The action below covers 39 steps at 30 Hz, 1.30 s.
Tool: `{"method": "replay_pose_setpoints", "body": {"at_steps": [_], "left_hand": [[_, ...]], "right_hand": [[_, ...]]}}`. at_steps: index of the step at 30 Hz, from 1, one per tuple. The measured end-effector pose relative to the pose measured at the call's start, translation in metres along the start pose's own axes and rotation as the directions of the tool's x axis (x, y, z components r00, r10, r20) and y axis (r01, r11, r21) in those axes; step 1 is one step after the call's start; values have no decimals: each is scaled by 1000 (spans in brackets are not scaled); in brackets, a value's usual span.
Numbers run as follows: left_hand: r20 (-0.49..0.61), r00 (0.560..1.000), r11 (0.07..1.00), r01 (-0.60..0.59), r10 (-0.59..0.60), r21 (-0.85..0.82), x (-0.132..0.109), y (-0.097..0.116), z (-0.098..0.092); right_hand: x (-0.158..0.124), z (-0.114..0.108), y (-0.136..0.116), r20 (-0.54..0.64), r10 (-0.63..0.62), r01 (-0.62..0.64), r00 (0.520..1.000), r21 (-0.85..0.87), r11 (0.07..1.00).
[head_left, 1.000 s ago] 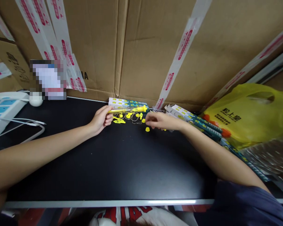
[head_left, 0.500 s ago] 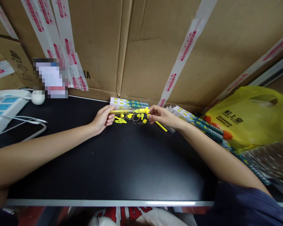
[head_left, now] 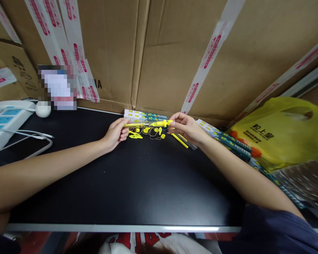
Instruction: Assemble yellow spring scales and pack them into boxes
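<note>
My left hand (head_left: 115, 135) is closed around the left end of a slim yellow-and-clear plastic tube (head_left: 145, 125), held level above the far part of the table. At the tube's right end, my right hand (head_left: 187, 129) pinches a small yellow cap (head_left: 170, 122) against it; whether the cap is seated I cannot tell. Below the tube lie small yellow plastic parts (head_left: 135, 135) and thin looped rubber bands (head_left: 155, 138). Under my right hand rest a yellow stick (head_left: 180, 141) and a dark clear strip (head_left: 191, 145), partly hidden.
Printed boxes (head_left: 145, 114) lie behind the tube, with more boxes (head_left: 228, 143) along the right beside a yellow plastic bag (head_left: 278, 130). A white power strip (head_left: 13, 120) with cables sits at the left. Taped cardboard (head_left: 169, 63) walls the back of the black table (head_left: 137, 190).
My right hand has moved slightly up and left, bringing the small yellow cap to the tube's right end. My left hand and the tube have stayed almost in place.
</note>
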<state>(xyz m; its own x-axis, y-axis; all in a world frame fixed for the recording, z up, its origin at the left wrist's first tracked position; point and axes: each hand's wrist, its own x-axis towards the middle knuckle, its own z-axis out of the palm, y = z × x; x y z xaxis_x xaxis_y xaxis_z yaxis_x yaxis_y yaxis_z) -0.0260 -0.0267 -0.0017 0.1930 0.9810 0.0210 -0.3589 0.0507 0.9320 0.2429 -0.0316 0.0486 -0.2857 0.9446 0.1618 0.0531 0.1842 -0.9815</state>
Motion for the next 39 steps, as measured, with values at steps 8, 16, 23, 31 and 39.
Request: {"method": "replay_pose_setpoints", "body": {"at_steps": [8, 16, 23, 31, 39], "left_hand": [[-1, 1000, 1000, -21, 21, 6, 1, -2, -1], [5, 1000, 999, -23, 22, 26, -1, -1, 1], [8, 1000, 999, -27, 26, 34, -1, -1, 1], [15, 999, 999, -35, 34, 40, -1, -3, 0], [26, 999, 997, -23, 21, 67, -1, -2, 1]], "right_hand": [[-1, 1, 0, 32, -63, 65, 998, -81, 995], [0, -1, 3, 41, -92, 96, 995, -115, 989], [0, 0, 3, 63, -93, 100, 994, -130, 987], [0, 3, 3, 56, -74, 82, 996, -151, 985], [-3, 5, 3, 89, -63, 78, 994, -168, 983]]}}
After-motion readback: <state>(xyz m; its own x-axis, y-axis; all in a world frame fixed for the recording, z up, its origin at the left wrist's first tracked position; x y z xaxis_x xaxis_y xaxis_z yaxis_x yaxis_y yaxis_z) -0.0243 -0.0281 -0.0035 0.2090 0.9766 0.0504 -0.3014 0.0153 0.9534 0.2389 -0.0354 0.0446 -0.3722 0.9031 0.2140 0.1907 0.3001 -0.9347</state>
